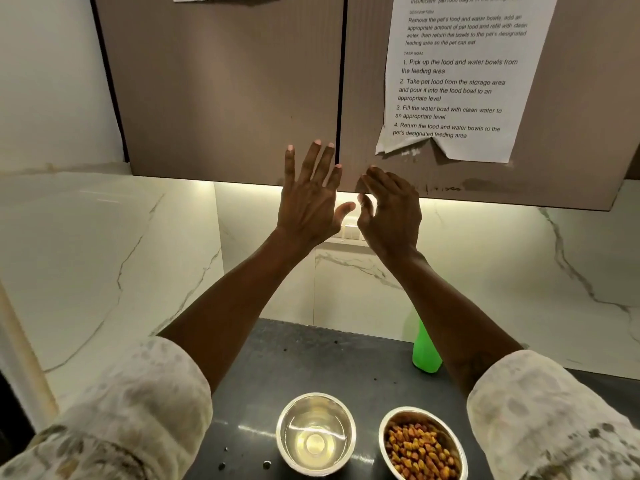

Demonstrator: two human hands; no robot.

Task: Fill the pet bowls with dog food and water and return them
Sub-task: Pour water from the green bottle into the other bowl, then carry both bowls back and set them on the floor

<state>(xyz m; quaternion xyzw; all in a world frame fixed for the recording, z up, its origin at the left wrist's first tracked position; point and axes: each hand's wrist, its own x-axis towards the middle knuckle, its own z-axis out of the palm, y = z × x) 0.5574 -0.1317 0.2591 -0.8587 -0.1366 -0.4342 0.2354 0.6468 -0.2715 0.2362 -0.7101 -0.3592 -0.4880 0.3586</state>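
Observation:
Two steel bowls stand side by side on the dark counter [311,358] near its front edge. The left bowl [316,434] holds clear water. The right bowl [422,443] holds brown and orange dog food. Both my hands are raised high above them, in front of the brown wall cabinet doors [225,91]. My left hand [311,199] is spread with straight fingers at the lower edge of the left door. My right hand [391,209] has loosely bent fingers at the bottom edge of the right door [363,98]. Neither hand holds anything.
A green plastic bottle [425,348] stands on the counter behind the food bowl, partly hidden by my right forearm. A printed task sheet [453,77] is taped to the right cabinet door. Marble wall panels surround the counter. A few loose kibble bits [266,464] lie left of the water bowl.

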